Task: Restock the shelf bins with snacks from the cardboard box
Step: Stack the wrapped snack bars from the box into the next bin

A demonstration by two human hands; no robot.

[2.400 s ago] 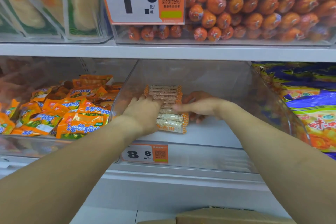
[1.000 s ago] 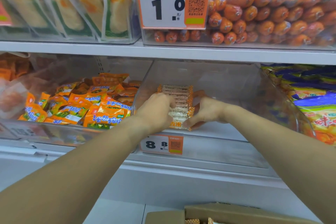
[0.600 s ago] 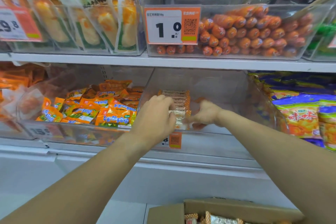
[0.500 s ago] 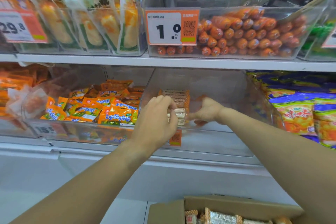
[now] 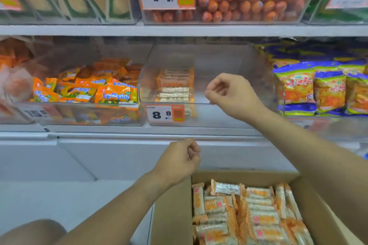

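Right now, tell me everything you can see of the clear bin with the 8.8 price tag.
The clear bin is see-through plastic, with an open top, sitting on the middle shelf between two fuller bins. An orange and white 8.8 tag is on its front wall at the left. Inside, one row of wrapped snack bars runs front to back along its left side; the rest looks bare. Neither hand touches it.

We're pulling both hands off the snack-bar stack (image 5: 175, 85) in the clear bin (image 5: 229, 103): left hand (image 5: 179, 160) dropping below the shelf edge above the cardboard box (image 5: 171, 215), right hand (image 5: 229, 93) backing to the bin's front lip, both empty, fingers loosely curled.
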